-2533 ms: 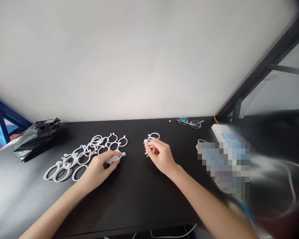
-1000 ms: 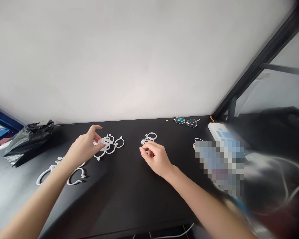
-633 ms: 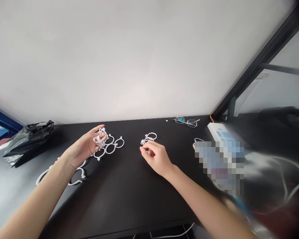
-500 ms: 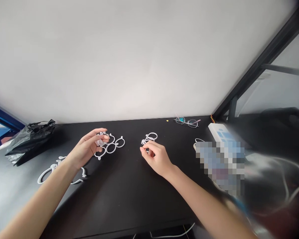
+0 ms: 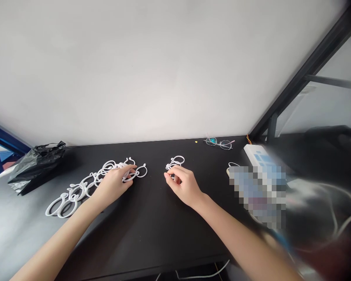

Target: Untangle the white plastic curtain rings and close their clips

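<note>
White plastic rings with small knobs lie in a long overlapping row [image 5: 83, 189] on the left of the black table. Over the right end of that row is my left hand [image 5: 114, 183], its fingers and thumb closing around a white ring [image 5: 130, 177]. One more ring [image 5: 142, 171] sticks out just beyond the fingertips. My right hand [image 5: 184, 183] rests near the middle of the table, fingers curled and thumb against the forefinger. A small bunch of white rings [image 5: 178, 160] shows behind and between its fingers; the hand hides the lower part.
A crumpled black plastic bag [image 5: 38, 164] lies at the left edge. Eyeglasses [image 5: 219, 143] sit near the wall, beside a tiny yellow bit [image 5: 196, 142]. To the right are a white box [image 5: 256, 154], a blurred-out flat object [image 5: 248, 191] and a white cable [image 5: 348, 195].
My left hand has moved down and slightly right onto the rings, its fingers closing. More of the ring row on the left shows now. My right hand has stayed in place.
</note>
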Demonstrator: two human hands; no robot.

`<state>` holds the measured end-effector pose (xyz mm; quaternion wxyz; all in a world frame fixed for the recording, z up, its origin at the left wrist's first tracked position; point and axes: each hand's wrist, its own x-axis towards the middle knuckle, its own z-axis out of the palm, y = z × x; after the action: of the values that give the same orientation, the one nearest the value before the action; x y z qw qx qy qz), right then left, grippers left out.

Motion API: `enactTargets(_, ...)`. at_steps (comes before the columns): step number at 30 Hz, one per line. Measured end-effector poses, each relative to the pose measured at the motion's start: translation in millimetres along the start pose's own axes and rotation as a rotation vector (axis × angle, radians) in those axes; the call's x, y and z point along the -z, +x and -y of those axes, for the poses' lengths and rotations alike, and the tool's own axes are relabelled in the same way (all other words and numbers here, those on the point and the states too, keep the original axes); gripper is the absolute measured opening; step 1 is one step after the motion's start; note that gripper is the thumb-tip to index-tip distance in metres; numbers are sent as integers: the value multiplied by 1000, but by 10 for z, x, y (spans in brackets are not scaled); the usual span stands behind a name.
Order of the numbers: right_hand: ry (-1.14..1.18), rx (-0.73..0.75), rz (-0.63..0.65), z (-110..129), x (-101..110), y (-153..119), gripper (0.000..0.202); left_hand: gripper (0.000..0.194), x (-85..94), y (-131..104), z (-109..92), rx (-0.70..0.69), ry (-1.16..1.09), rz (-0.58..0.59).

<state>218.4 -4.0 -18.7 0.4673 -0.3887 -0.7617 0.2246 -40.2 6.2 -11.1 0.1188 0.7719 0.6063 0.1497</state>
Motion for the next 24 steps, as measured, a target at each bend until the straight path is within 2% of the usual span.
enactTargets(2,1,1,1,5,2,-1,19,44,-1,-11,-18,-5,-4,-3)
enactTargets(8,4,-4,8,14,9,-5,19,40,14,-47,-117,27,2,-113)
enactTargets(13,-2,-4,11,19,10,1,19,40,-32,-46,-113,60,70,-33)
enactTargets(19,-4,-6,7,32,15,2,19,38,-76,-59,-110,45,23,18)
enactTargets(24,-15,4,14,25,8,4,20,37,-46,-38,-89,17,-6,76)
